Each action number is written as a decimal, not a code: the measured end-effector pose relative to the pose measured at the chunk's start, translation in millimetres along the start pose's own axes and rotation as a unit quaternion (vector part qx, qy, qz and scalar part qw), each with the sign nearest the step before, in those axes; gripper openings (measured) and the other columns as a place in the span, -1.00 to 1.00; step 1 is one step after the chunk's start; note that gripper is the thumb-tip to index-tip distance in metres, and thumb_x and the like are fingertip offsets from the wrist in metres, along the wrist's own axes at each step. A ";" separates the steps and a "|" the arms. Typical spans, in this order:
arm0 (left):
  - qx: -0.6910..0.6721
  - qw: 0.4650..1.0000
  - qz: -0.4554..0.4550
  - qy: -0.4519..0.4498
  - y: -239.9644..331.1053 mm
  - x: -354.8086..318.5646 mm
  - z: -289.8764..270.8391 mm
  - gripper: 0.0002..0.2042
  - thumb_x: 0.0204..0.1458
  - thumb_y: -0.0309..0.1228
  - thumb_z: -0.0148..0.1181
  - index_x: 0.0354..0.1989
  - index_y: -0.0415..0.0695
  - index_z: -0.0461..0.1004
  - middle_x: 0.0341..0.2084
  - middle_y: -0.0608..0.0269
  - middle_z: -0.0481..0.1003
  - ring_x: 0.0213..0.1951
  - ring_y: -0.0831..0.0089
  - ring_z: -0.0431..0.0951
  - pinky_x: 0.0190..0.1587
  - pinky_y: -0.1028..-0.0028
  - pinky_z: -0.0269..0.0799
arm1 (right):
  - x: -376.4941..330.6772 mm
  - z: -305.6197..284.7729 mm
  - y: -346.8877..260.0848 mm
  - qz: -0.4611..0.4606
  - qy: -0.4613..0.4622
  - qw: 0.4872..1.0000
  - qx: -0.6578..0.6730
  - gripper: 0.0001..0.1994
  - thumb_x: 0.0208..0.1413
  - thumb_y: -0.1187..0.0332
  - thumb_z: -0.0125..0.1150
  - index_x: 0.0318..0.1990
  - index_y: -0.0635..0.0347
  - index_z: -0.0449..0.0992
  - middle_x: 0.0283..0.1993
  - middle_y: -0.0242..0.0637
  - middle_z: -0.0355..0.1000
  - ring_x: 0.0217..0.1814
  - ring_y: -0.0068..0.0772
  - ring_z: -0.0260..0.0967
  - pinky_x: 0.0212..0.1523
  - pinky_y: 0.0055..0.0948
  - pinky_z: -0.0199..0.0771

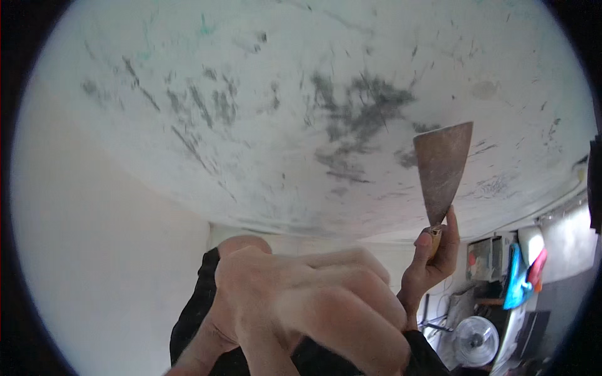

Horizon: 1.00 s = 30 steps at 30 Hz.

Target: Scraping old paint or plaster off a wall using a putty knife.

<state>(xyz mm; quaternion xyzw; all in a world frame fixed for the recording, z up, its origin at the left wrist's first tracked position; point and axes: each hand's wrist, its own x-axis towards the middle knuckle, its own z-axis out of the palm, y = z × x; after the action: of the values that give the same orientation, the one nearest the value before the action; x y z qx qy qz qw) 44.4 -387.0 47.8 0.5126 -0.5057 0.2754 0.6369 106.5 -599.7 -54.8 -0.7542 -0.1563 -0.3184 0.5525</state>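
Note:
My right hand [428, 269] grips a putty knife [443, 166] by its handle, thumb and fingers closed around it. The broad, worn brown-grey blade points up in front of the ceiling [263, 175]; whether its edge touches cannot be told. Large in the foreground, my left hand [313, 291] is bent over with its knuckles up and fingers curled. Its fingertips are out of sight, so anything inside them is hidden. The pale ceiling surface has dark grey patches, streaks and scratches, mostly near the blade and farther left.
A plain light wall [94, 244] runs down the left side. Low on the right are a white round fan [475, 340], a bright blue cloth [516, 282] beside a red one, and a framed cabinet [485, 258]. A bright window area [567, 241] lies at far right.

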 end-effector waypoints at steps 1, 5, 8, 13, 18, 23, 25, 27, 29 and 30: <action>-0.015 1.000 -0.002 0.001 -6.4 2.1 14.6 -0.27 0.17 0.38 -0.37 -0.32 0.02 0.61 -0.16 0.18 0.43 -0.10 0.30 0.41 -0.11 0.35 0.34 | 3.9 -10.2 4.2 0.008 -0.013 0.999 0.028 -0.49 0.22 0.35 0.23 0.26 0.43 0.34 -0.35 -0.43 0.38 -0.39 -0.67 0.26 -0.36 -0.66 0.28; -0.051 0.999 0.006 0.014 -30.6 10.3 66.1 -0.33 0.15 0.36 -0.27 -0.27 0.05 0.61 -0.10 0.13 0.45 -0.05 0.29 0.41 -0.08 0.34 0.38 | 24.8 -42.6 24.9 -0.025 -0.044 0.998 0.023 -0.47 0.20 0.33 0.26 0.26 0.42 0.34 -0.32 -0.41 0.38 -0.35 -0.66 0.26 -0.34 -0.63 0.30; -0.044 0.997 0.020 0.053 -41.3 17.6 95.8 -0.37 0.15 0.34 -0.20 -0.23 0.07 0.62 -0.05 0.09 0.45 -0.01 0.29 0.41 -0.07 0.32 0.40 | 43.2 -53.8 36.0 -0.027 -0.082 0.995 0.040 -0.48 0.19 0.34 0.27 0.25 0.42 0.35 -0.32 -0.39 0.38 -0.33 -0.65 0.28 -0.31 -0.63 0.31; 0.007 0.927 0.150 0.344 -64.2 39.3 126.8 -0.40 0.19 0.31 -0.25 -0.23 0.07 0.55 -0.14 0.00 0.48 -0.06 0.25 0.48 -0.08 0.32 0.47 | 77.8 -52.0 36.5 -0.083 -0.088 0.991 0.063 -0.50 0.17 0.39 0.27 0.23 0.43 0.38 -0.33 -0.34 0.43 -0.32 -0.63 0.30 -0.28 -0.63 0.33; 0.385 0.900 -0.031 0.202 -68.2 28.9 84.9 -0.69 0.13 0.02 0.12 -0.08 0.14 0.47 -0.16 0.25 0.46 0.01 0.21 0.49 0.05 0.21 0.38 | 113.7 -46.3 27.5 -0.166 -0.083 0.981 0.056 -0.52 0.11 0.41 0.32 0.18 0.43 0.44 -0.39 -0.27 0.49 -0.40 -0.56 0.32 -0.34 -0.55 0.28; 0.774 0.633 0.019 0.003 -115.3 40.4 68.2 -0.53 -0.02 -0.32 0.34 0.13 0.21 0.46 0.25 0.30 0.40 0.34 0.32 0.28 0.34 0.17 0.14 | 134.5 -49.7 15.6 -0.291 -0.085 0.952 -0.028 -0.50 0.02 0.44 0.38 0.16 0.34 0.49 -0.42 -0.26 0.52 -0.49 -0.43 0.32 -0.41 -0.46 0.14; 0.753 0.653 -0.078 -0.030 -131.2 50.4 61.7 -0.43 0.07 -0.44 0.20 0.31 0.25 0.34 0.40 0.33 0.22 0.44 0.26 0.10 0.44 0.11 -0.05 | 138.2 -51.4 9.4 -0.327 -0.104 0.935 -0.084 -0.47 -0.02 0.47 0.39 0.18 0.27 0.50 -0.45 -0.31 0.50 -0.51 -0.45 0.31 -0.42 -0.46 0.08; 0.755 0.651 -0.076 -0.008 -143.2 57.4 59.4 -0.42 0.07 -0.45 0.17 0.32 0.25 0.32 0.41 0.30 0.20 0.45 0.26 0.09 0.44 0.09 -0.07 | 140.4 -53.4 2.1 -0.332 -0.118 0.932 -0.086 -0.47 -0.02 0.47 0.40 0.19 0.24 0.50 -0.45 -0.34 0.50 -0.52 -0.49 0.31 -0.42 -0.47 0.07; 0.745 0.662 -0.074 0.015 -151.8 61.4 60.3 -0.45 0.10 -0.45 0.10 0.32 0.23 0.33 0.41 0.26 0.19 0.45 0.25 0.08 0.46 0.09 -0.11 | 142.9 -55.6 -4.4 -0.316 -0.140 0.933 -0.100 -0.47 0.00 0.46 0.39 0.20 0.21 0.49 -0.49 -0.43 0.47 -0.56 -0.60 0.28 -0.44 -0.47 0.03; 0.742 0.667 -0.070 0.019 -154.3 61.2 63.2 -0.45 0.10 -0.45 0.10 0.32 0.23 0.33 0.41 0.26 0.19 0.45 0.25 0.08 0.46 0.09 -0.11 | 143.7 -58.6 -7.5 -0.325 -0.128 0.933 -0.092 -0.47 0.00 0.46 0.39 0.20 0.21 0.49 -0.49 -0.43 0.47 -0.56 -0.60 0.28 -0.44 -0.47 0.03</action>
<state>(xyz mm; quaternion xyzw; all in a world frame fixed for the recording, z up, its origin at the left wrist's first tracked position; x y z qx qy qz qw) 176.2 -506.0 44.3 0.8443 -0.0852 0.5240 0.0733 191.6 -668.5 55.5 -0.7446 -0.4321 -0.3940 0.3220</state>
